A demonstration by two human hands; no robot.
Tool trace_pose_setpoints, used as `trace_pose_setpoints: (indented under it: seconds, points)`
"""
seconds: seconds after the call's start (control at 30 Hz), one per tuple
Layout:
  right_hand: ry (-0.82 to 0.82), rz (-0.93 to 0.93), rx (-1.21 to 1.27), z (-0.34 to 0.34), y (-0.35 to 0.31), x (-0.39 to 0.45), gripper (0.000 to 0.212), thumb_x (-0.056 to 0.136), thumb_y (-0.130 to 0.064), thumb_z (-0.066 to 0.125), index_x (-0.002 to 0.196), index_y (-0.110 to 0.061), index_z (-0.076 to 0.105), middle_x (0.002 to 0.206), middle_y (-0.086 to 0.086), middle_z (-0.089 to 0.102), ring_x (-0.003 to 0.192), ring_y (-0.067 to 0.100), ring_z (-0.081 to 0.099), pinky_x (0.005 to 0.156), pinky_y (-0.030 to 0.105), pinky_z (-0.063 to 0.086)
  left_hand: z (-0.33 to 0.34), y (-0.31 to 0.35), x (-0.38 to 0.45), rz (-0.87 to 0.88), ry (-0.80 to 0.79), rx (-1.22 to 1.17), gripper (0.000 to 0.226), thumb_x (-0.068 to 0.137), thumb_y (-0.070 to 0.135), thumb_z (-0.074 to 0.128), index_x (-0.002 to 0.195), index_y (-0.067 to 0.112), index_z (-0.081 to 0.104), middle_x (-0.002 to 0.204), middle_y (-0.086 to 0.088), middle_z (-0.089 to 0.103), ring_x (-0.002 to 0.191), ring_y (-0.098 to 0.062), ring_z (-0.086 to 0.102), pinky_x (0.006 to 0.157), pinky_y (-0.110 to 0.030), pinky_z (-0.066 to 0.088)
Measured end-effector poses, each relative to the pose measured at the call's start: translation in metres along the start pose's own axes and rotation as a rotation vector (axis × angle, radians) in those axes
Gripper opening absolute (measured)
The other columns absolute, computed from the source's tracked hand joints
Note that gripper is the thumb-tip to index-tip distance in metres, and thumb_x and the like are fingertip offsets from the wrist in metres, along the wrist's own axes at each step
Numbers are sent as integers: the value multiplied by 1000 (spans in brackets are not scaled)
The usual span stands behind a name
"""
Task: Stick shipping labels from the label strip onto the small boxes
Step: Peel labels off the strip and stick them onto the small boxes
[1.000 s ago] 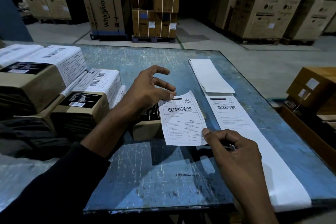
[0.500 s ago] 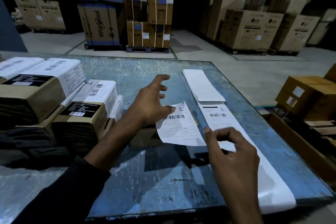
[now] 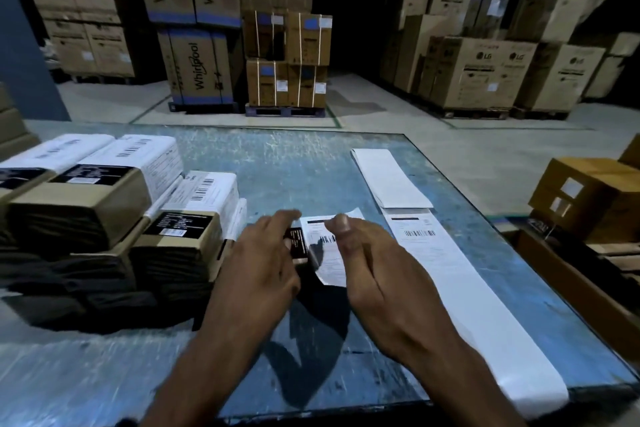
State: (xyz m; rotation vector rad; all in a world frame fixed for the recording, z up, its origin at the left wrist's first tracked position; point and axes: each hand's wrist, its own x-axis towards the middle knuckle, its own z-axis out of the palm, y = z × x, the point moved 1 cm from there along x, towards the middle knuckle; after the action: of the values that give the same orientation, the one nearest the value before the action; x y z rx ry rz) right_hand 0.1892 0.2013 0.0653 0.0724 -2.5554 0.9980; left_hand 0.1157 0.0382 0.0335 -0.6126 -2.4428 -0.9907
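Both hands, left hand point(image 3: 263, 253) & right hand point(image 3: 367, 260), fingers flat on thin paper label point(image 3: 329, 256) (corner curled) atop small cardboard box point(image 3: 298, 246).

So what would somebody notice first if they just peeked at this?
Probably the two hands in the middle of the blue table: the left hand and right hand press a white label onto a small box. Then the long label strip to the right, and the stacked labelled boxes on the left.
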Motion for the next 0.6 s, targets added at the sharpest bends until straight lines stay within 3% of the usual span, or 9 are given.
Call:
trace_pose_setpoints:
  seconds: [0.1, 0.2, 0.27, 0.37, 0.47, 0.6]
  points:
    - [-223, -39, -7, 6, -5, 5, 62, 103, -69, 17, 149, -46, 52, 142, -40, 46, 131, -23, 34, 105, -6, 15, 3, -7, -15, 44, -55, -18, 44, 92, 4, 59, 130, 24, 65, 125, 7, 66, 116, -10, 60, 94, 0, 31]
    - [-463, -61, -188, 21, -1, 7, 84, 97, -77, 3, 170, -38, 15, 175, -25, 8, 154, -17, -4, 127, 16, -7, 3, -15, -21, 37, -126, -28, 54, 90, 10, 62, 143, 18, 63, 147, 0, 60, 138, -13, 52, 116, -9, 27]
    - [-499, -70, -258, 24, 5, 4, 85, 96, -80, -1, 170, -40, 4, 176, -24, -4, 155, -16, -15, 131, 25, -9, 3, -13, -25, 69, -121, 18, 55, 89, 21, 57, 143, 14, 63, 148, -3, 61, 140, -14, 48, 117, -6, 18]
    - [-507, -65, -321, 14, 17, 1, 85, 94, -82, -3, 169, -43, -2, 174, -27, -10, 154, -16, -19, 132, 27, -8, 4, -10, -31, 92, -96, 10, 59, 83, 22, 45, 135, 8, 69, 140, -7, 66, 133, -14, 48, 116, -6, 18]
    - [-500, -6, -393, -1, 37, 8, 91, 89, -84, -7, 168, -40, -10, 172, -26, -18, 153, -15, -22, 132, 28, -9, 9, -18, -31, 79, -64, 33, 47, 100, 30, 43, 130, 11, 73, 137, -4, 69, 132, -20, 57, 117, -13, 25]
    - [-455, 88, -377, -10, 61, 11, 93, 89, -88, -10, 167, -38, -15, 173, -24, -21, 148, -18, -31, 132, 32, -11, 13, -21, -32, 45, -43, 36, 40, 101, 28, 52, 132, 16, 73, 140, 1, 68, 135, -19, 58, 116, -25, 37]
